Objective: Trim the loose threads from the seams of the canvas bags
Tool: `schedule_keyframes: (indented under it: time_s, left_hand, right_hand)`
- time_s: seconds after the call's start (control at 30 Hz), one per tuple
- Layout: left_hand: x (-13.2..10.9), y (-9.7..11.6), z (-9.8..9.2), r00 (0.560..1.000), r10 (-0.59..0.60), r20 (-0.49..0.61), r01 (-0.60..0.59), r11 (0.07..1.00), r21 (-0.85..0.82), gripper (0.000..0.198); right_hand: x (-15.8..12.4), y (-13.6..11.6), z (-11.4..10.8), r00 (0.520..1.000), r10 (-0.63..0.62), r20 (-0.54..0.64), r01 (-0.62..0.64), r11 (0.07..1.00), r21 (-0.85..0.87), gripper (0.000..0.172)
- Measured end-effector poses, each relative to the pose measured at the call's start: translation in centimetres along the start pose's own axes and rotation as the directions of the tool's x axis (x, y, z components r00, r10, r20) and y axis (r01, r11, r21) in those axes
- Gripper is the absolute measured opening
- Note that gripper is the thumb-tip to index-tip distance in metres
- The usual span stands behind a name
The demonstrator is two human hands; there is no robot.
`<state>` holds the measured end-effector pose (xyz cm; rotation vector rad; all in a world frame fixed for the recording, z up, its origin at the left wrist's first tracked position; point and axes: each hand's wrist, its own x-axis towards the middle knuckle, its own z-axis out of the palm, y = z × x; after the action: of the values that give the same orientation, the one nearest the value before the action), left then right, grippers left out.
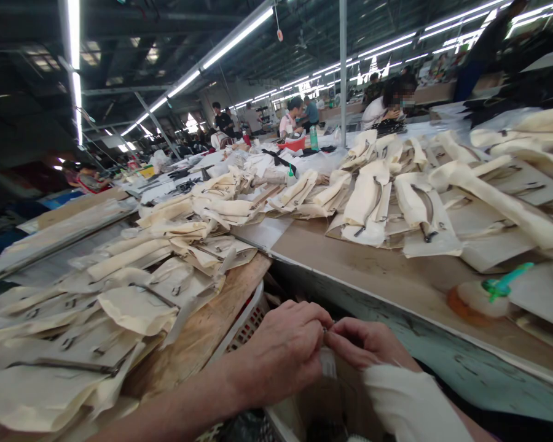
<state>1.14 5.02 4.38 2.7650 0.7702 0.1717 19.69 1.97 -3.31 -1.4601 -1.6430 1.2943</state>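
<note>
Above a container in front of my body, my left hand (283, 344) and my right hand (373, 344) meet at the fingertips. Both are closed in a pinch around a tiny shiny piece (325, 329), too small and too covered to name. The left fingers curl over, and their tips are mostly hidden. On the right, thumb and forefinger press together from the other side. White fabric (410, 399) covers part of my right forearm. Just behind my left hand stands a white plastic basket (246, 325) with a slotted wall.
Cream fabric pieces (138, 307) with dark strips lie heaped on the wooden board (225, 301) at left. More cream pieces (366, 202) cover the brown table (332, 252). A squat bottle with a green spout (483, 298) is at right. Several people work farther back.
</note>
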Motion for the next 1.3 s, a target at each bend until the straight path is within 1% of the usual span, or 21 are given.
schedule_keyframes:
  time_s: [0.17, 0.43, 0.5, 0.57, 0.67, 0.73, 0.77, 0.8, 0.87, 0.9, 0.97, 1.03, 1.13, 1.23, 1.3]
  left_hand:
    - [0.0, 0.1, -0.2, 1.000, -0.009, -0.011, 0.009, 0.999, -0.045, 0.013]
    - [0.0, 0.3, -1.3, 0.998, -0.028, 0.058, 0.031, 0.999, -0.042, 0.014]
    - [0.1, 0.2, -1.4, 0.999, -0.017, 0.050, 0.019, 0.999, -0.040, 0.013]
    - [0.1, 0.0, -1.4, 0.999, -0.007, 0.037, 0.008, 1.000, -0.030, 0.013]
    - [0.2, -0.1, -1.3, 0.999, 0.009, 0.032, -0.009, 1.000, -0.007, 0.013]
    - [0.3, 0.0, -1.2, 1.000, 0.008, 0.028, -0.008, 1.000, -0.003, 0.013]
    - [0.3, 0.1, -1.2, 1.000, 0.005, 0.023, -0.004, 1.000, -0.007, 0.014]
    - [0.3, 0.1, -1.2, 1.000, 0.000, 0.016, 0.000, 1.000, -0.014, 0.015]
    - [0.4, 0.3, -1.1, 1.000, -0.013, 0.006, 0.013, 1.000, -0.029, 0.014]
    - [0.4, 0.3, -1.1, 1.000, -0.020, 0.007, 0.020, 0.999, -0.033, 0.012]
    - [0.4, 0.4, -0.9, 0.999, -0.037, 0.008, 0.037, 0.999, -0.023, 0.009]
    - [0.3, 0.5, -0.7, 0.998, -0.055, 0.006, 0.055, 0.999, -0.002, 0.010]
    - [0.2, 0.5, -0.5, 0.998, -0.066, -0.008, 0.066, 0.998, 0.018, 0.014]
    - [0.2, 0.5, -0.5, 0.998, -0.066, -0.015, 0.066, 0.998, 0.022, 0.015]
    - [0.3, 0.5, -0.5, 0.997, -0.071, -0.020, 0.072, 0.997, 0.028, 0.015]
  right_hand:
    - [0.0, 0.3, -0.1, 1.000, -0.022, -0.020, 0.021, 1.000, -0.007, 0.036]
    - [0.2, 0.4, -0.4, 1.000, -0.031, 0.005, 0.030, 0.999, 0.010, 0.036]
    - [0.3, 0.4, -0.5, 0.999, -0.039, 0.014, 0.038, 0.999, 0.013, 0.037]
    - [0.3, 0.4, -0.5, 0.998, -0.056, -0.006, 0.056, 0.998, 0.012, 0.038]
    - [0.0, 0.4, -0.4, 0.990, -0.114, -0.089, 0.115, 0.993, 0.010, 0.036]
    - [-0.2, 0.4, -0.4, 0.971, -0.194, -0.136, 0.198, 0.980, 0.014, 0.032]
    - [-0.2, 0.4, -0.5, 0.956, -0.255, -0.145, 0.260, 0.965, 0.014, 0.030]
    - [-0.3, 0.4, -0.7, 0.937, -0.320, -0.139, 0.325, 0.946, 0.011, 0.027]
    - [-0.3, 0.3, -1.2, 0.896, -0.434, -0.090, 0.436, 0.900, 0.002, 0.024]
    - [-0.3, 0.3, -1.6, 0.880, -0.472, -0.050, 0.473, 0.881, -0.007, 0.023]
    - [-0.3, 0.1, -2.3, 0.869, -0.494, 0.029, 0.495, 0.868, -0.037, 0.024]
    - [-0.3, -0.1, -2.9, 0.875, -0.476, 0.082, 0.483, 0.870, -0.101, 0.028]
    - [-0.6, -1.0, -3.5, 0.897, -0.424, 0.123, 0.442, 0.861, -0.253, 0.032]
    - [-0.6, -2.6, -3.8, 0.913, -0.362, 0.187, 0.407, 0.815, -0.412, 0.030]
    - [-0.2, -3.7, -3.9, 0.928, -0.295, 0.226, 0.371, 0.777, -0.509, 0.030]
